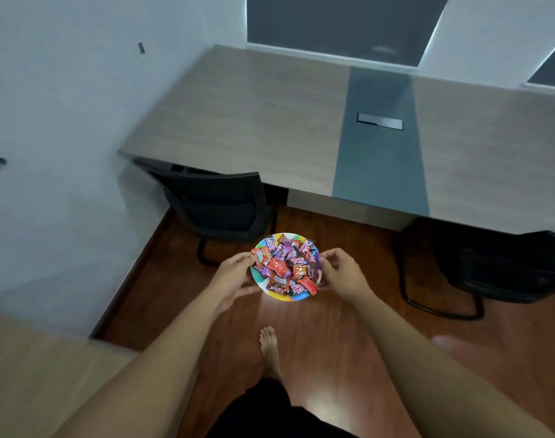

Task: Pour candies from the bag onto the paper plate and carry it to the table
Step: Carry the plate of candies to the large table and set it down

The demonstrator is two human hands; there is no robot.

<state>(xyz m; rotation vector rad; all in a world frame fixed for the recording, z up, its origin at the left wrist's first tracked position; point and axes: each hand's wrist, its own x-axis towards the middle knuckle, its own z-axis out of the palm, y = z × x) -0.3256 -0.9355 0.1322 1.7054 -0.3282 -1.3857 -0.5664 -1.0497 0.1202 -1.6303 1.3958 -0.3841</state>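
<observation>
A colourful paper plate hangs in the air above the wooden floor, in front of my body. Several wrapped candies in red, purple and brown wrappers are heaped on it. My left hand grips the plate's left rim, thumb on top. My right hand grips the right rim the same way. The long wooden table with a grey-blue centre strip stands ahead, beyond the plate. No candy bag is in view.
A black chair is tucked under the table's left end and another black chair stands at the right. A white wall runs along the left. A light wooden surface sits at bottom left. My bare foot is on the floor.
</observation>
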